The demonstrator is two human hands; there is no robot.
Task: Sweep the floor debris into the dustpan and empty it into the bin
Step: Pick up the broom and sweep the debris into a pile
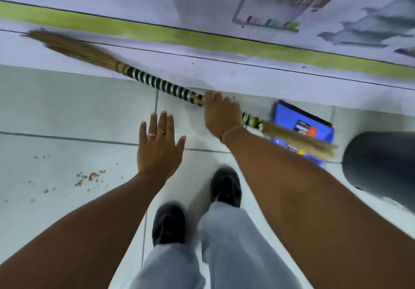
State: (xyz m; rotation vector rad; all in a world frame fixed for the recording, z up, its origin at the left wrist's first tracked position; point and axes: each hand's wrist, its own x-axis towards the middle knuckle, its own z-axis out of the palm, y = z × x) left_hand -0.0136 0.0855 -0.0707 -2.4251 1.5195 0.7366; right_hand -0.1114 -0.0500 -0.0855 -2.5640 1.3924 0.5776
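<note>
Along the wall base, right hand [221,114] gripping broom [155,83], dustpan [303,127] beside bin [381,165]

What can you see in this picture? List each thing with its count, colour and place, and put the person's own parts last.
Grass broom: one, tan bristles, black-and-white banded handle, slanting along the base of the wall.
Dustpan: one, blue, on the floor at right, partly behind the broom's tail.
Bin: one, dark grey, right edge.
Debris: scattered bits, orange, green and dark, on the floor at lower left.
Floor: pale tiles.
Wall: white with a green stripe.
Shoes: two, black.
Trousers: light grey.
Left hand: open, two rings, empty.
Right hand: closed on the broom handle.
</note>
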